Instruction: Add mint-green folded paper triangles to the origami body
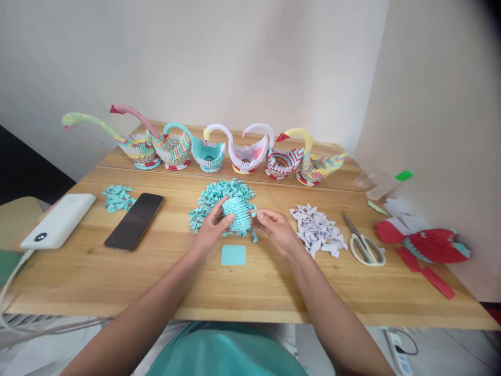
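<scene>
- While the left hand holds a turquoise paper model at the near side of a turquoise pile, its grip is closed around the model's left side.
- The right hand is just beside the model's right side, its grip pinching a small turquoise piece at the fingertips.
- A turquoise card lies on the bench, nearer than the model.
- Right of the hands lie a white pile and scissors; left, a dark phone.
- Six paper swans stand in a row on the far side.
</scene>
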{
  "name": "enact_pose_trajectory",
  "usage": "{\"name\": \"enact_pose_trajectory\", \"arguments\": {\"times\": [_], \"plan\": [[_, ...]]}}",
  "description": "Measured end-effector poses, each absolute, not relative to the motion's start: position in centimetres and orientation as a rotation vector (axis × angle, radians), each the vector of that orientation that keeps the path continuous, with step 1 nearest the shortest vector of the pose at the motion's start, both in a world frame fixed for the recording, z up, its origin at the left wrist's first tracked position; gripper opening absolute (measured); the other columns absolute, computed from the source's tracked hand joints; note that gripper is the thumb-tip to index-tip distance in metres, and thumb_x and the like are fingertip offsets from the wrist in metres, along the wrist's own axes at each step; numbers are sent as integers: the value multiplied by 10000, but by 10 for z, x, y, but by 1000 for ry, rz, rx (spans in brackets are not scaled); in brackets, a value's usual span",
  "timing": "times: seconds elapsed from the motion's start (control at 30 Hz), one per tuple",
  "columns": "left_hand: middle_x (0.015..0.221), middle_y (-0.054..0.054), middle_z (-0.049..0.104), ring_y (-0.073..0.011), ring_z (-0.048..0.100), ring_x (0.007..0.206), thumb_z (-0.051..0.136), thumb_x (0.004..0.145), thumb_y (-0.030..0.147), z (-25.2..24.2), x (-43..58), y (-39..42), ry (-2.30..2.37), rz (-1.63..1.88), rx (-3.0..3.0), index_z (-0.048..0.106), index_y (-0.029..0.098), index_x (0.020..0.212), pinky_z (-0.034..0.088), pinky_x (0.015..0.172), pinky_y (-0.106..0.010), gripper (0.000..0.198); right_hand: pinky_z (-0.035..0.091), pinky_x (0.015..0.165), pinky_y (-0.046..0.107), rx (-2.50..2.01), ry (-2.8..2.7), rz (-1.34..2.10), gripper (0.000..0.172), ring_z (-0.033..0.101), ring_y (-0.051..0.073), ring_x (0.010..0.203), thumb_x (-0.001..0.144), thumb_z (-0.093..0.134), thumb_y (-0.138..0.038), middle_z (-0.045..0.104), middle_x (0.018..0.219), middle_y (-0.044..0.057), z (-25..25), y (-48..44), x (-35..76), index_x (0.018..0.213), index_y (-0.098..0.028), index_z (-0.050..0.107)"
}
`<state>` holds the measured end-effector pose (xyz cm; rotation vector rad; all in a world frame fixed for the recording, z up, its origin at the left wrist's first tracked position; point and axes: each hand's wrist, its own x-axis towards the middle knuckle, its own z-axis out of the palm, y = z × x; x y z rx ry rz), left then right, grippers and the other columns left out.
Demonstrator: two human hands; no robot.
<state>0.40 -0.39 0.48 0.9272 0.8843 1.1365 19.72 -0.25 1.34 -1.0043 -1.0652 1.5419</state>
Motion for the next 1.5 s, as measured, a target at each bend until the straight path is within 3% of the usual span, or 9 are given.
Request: {"name": "enact_pose_trajectory", "arguments": {"times": [0.23,0.6,0.9,1.13,1.5], "plan": [[1202,-85,627,-210,625,942,749,769,495,3,3,-3,902,1133,935,407,271,1493,559,699,-290,831,516,872,352,-1001,-1075,1548,336,665,176,816,707,823,-506,765,908,39,12,-2,198,905,-234,805],[1327,-93,609,-233,663,1030,815,727,373,7,6,-4,757,1107,789,450,287,1444,607,799,-358,810,507,860,353,-1007,-1094,1532,377,668,189,829,702,813,-533,766,888,43,17,-4,196,922,-227,797],[1189,-83,680,-197,696,904,777,775,339,3,6,0,722,1176,692,555,239,1310,625,736,-330,588,511,914,370,-998,-1046,1500,331,703,196,855,746,795,-516,789,930,58,11,-1,201,934,-243,801],[1112,-76,712,-214,700,964,755,799,347,2,4,2,686,1198,639,633,185,1105,619,806,-358,368,515,912,382,-1028,-1034,1482,377,709,204,846,714,814,-536,792,926,67,11,0,201,940,-235,800],[1193,-69,692,-214,700,949,738,819,394,2,4,1,691,1148,637,527,270,1333,618,826,-416,569,534,877,377,-1034,-1007,1462,389,698,200,817,688,827,-544,786,894,61,13,1,199,909,-226,799]]}}
